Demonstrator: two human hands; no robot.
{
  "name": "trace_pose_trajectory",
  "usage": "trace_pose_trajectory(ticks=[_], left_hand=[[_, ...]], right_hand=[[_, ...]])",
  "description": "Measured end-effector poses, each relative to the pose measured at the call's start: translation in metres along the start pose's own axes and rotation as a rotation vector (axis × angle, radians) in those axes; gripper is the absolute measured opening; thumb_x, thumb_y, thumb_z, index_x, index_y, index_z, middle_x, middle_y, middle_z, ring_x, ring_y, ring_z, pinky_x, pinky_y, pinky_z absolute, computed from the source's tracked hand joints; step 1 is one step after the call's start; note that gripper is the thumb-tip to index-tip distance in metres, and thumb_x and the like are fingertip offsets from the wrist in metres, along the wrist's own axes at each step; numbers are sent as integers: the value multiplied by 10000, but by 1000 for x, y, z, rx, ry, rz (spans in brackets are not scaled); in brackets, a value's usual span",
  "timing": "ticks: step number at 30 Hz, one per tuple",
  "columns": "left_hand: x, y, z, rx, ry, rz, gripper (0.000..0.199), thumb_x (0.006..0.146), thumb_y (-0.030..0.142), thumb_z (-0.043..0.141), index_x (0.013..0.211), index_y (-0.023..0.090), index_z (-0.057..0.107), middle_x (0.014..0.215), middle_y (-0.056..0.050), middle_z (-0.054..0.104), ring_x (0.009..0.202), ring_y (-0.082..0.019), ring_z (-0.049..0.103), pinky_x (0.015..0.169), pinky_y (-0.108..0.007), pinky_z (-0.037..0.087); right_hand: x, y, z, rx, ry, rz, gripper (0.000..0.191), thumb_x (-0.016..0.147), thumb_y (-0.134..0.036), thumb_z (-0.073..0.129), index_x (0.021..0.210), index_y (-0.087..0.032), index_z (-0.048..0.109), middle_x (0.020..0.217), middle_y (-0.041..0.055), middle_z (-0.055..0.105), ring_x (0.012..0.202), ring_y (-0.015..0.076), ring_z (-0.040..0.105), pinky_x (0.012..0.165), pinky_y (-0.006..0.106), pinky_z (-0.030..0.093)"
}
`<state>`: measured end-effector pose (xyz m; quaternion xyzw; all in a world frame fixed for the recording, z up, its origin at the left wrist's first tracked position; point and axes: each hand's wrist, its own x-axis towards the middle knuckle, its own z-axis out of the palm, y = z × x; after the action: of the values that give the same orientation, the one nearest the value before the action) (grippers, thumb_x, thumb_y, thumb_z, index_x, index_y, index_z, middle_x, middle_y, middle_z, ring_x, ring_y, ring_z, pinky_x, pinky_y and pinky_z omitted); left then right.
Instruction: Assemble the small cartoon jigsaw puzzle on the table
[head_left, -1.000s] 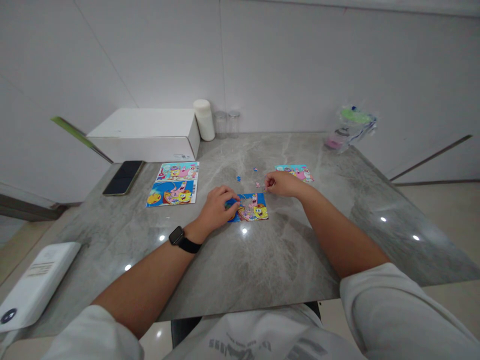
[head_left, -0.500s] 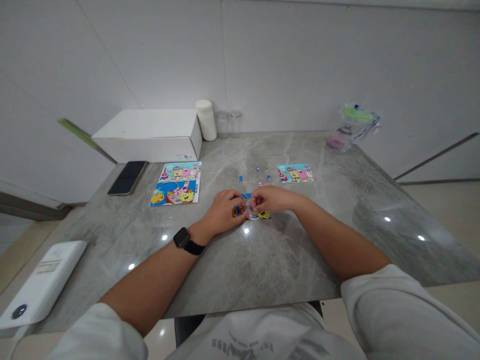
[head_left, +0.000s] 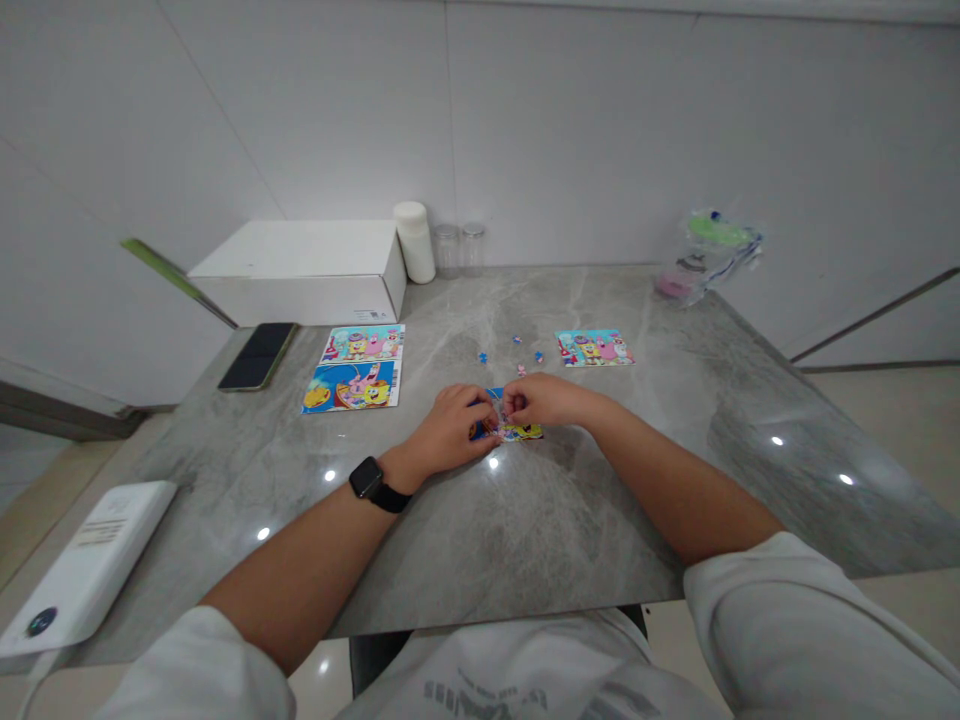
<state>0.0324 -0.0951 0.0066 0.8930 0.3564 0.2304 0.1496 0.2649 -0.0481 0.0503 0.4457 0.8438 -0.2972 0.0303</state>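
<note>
A small, partly covered jigsaw puzzle (head_left: 525, 433) with a blue and yellow cartoon picture lies on the table in front of me. My left hand (head_left: 459, 425) is curled over its left side, thumb at the near edge and fingers at the far side, gripping it. Above the middle of the picture, my right hand (head_left: 541, 400) is closed in a pinch; a small puzzle piece seems to be at its fingertips, mostly hidden. Just beyond my hands lie loose pieces: a blue one (head_left: 483, 357), a pink one (head_left: 522, 370) and another blue one (head_left: 538, 357).
A printed picture sheet (head_left: 352, 385) lies to the left, beside a phone (head_left: 259, 356). At the right is a cartoon puzzle (head_left: 595, 348). Behind stand a white box (head_left: 296, 270), a white bottle (head_left: 415, 243) and two glasses (head_left: 472, 250). A plastic bag (head_left: 701, 260) and a white power bank (head_left: 94, 560) are farther out.
Both hands stay at the puzzle, with only slight finger movement. The whole view has shifted very slightly; the loose pieces lie as before.
</note>
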Motion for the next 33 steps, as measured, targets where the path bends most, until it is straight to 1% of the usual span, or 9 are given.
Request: trace_pose_trajectory(ticks=[4,11,18,23,27,33], left_hand=[[0,0,1,-10,4,2,193,902,439,777,991,269,757,1198,-60,683,1139,-264,615,1053,-480,451],[0,-1,2,-16,-1,20,190,929,432,755,1045,281,765,1208,-65,679,1134,-259,620,1041,-465,463],[0,1,0,-37,-25,34,161,948,399,735,1073,319,796,1247,-64,678,1186,-265,610,1076,-466,453],[0,2,-1,-20,-38,50,168,965,391,720,1091,331,813,1265,-65,678,1197,-265,601,1076,-467,449],[0,4,-2,-6,-56,58,187,974,388,704,1108,324,816,1281,-71,670,1206,-270,593,1077,-473,447],[0,10,-8,9,-80,61,197,990,358,667,1121,324,810,1275,-75,664,1211,-272,577,1092,-483,437]], right_hand=[[-1,-2,1,-20,18,6,130,816,-193,713,933,-207,768,840,1,776,752,151,675,685,235,421],[-4,-13,-2,-105,21,46,122,838,-190,717,943,-211,775,882,20,797,780,165,694,684,245,417],[-1,-9,1,-110,9,41,118,857,-234,738,968,-207,769,887,27,803,777,171,701,682,251,425],[-1,-11,0,-108,3,52,108,859,-245,748,960,-218,775,920,25,809,817,169,710,696,241,430],[-2,-8,-1,-103,-3,42,128,874,-209,711,978,-208,784,928,20,809,817,157,705,691,232,423],[1,-3,2,-89,48,41,128,860,-195,715,961,-209,790,884,18,807,793,161,706,695,237,430]])
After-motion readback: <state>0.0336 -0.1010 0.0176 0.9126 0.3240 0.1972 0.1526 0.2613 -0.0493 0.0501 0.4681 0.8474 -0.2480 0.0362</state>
